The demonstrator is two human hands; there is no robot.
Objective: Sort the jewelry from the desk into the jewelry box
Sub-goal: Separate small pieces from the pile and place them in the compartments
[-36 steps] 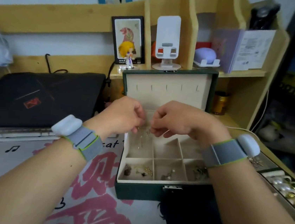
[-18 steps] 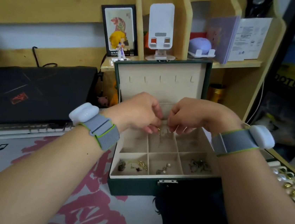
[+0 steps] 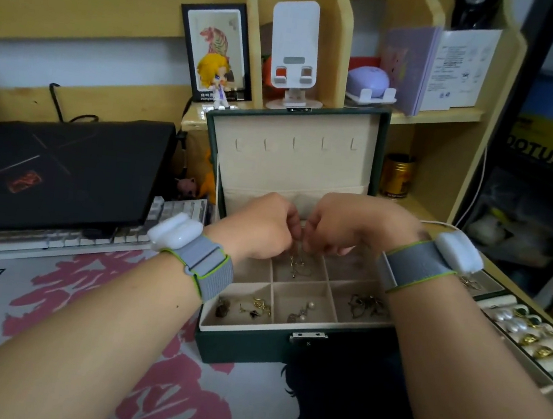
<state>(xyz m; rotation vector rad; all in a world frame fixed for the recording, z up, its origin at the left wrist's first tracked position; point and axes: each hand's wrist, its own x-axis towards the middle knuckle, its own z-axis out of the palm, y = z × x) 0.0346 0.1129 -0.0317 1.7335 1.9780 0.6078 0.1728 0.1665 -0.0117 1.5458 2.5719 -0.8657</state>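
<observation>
A dark green jewelry box (image 3: 252,348) stands open on the desk, its cream lid upright with small hooks. Its front compartments hold earrings (image 3: 253,306), a pearl piece (image 3: 301,312) and a dark tangled piece (image 3: 365,305). My left hand (image 3: 259,228) and my right hand (image 3: 345,227) meet over the back middle compartment. Both pinch a thin gold chain (image 3: 298,263) that hangs down into that compartment. The fingertips hide the top of the chain.
A ring tray (image 3: 529,334) with pearl and gold pieces lies at the right. A black laptop (image 3: 59,170) and a white keyboard (image 3: 58,239) sit at the left. Wooden shelves with a phone stand (image 3: 294,53) and a figurine (image 3: 214,78) rise behind the box.
Both hands have moved a little from the left back compartment to the middle back one, still together on the chain. The view has shifted slightly.
</observation>
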